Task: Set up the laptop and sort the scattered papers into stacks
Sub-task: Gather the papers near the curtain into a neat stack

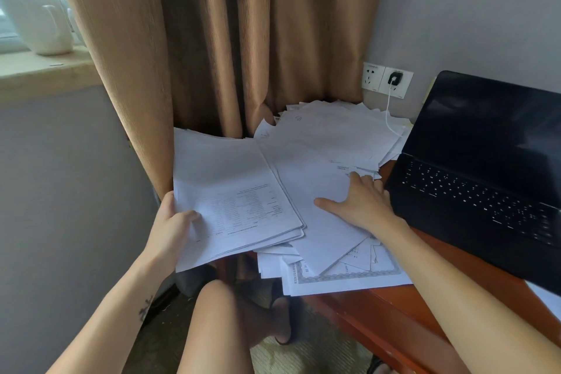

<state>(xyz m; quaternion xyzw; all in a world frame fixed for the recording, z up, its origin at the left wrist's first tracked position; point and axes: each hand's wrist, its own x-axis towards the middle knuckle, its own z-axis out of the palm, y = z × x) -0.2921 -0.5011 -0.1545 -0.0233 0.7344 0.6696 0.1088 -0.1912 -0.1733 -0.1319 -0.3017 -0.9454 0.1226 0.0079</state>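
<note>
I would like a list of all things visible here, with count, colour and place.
desk: one, reddish-brown, lower right.
laptop: one, black, open, desk's right side.
scattered papers: many, white, across desk.
stack of papers: one, white, desk's left edge.
sockets: two, white, back wall.
charger: one, black, white cable, right socket.
curtain: one, tan, behind desk.
kettle: one, white, windowsill, left.
left hand: one, grips stack of papers.
right hand: one, flat on scattered papers.

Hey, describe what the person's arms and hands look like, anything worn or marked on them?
Both arms are bare to the frame edge, with no sleeves in view. The left hand and right hand show no visible rings, watch or gloves. A small dark tattoo marks the left forearm.
</note>
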